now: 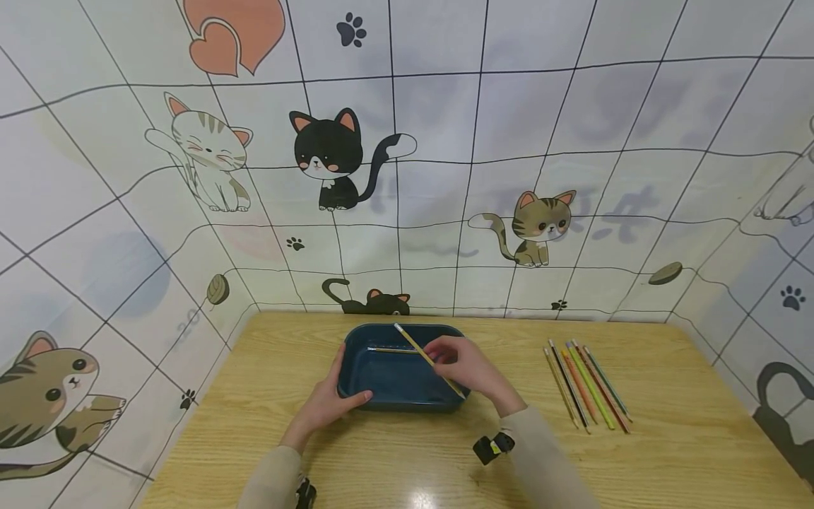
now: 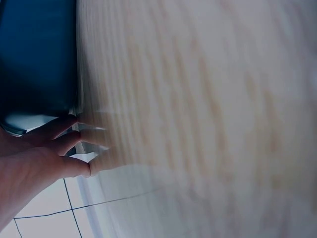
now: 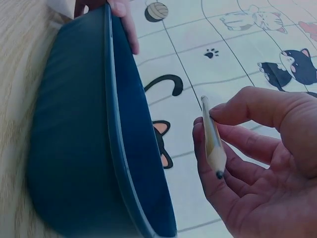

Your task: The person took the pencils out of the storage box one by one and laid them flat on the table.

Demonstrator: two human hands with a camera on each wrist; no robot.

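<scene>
A dark blue rectangular dish [image 1: 394, 382] stands on the table, a pencil [image 1: 388, 350] lying inside along its far side. My left hand [image 1: 324, 399] grips the dish's left end, thumb over the front rim, fingers along the outer side. Over the dish's right part, my right hand [image 1: 467, 364] pinches a yellowish pencil [image 1: 410, 339] between thumb and fingers. That pencil slants, its sharpened end towards the front right corner. In the right wrist view its dark tip [image 3: 220, 174] faces the camera, beside the dish wall [image 3: 74, 129].
Several coloured pencils [image 1: 588, 389] lie side by side on the wooden table [image 1: 674, 438], to the right of the dish. Behind and at both sides, a white cloth [image 1: 432, 191] with grid lines and cartoon cats encloses the table.
</scene>
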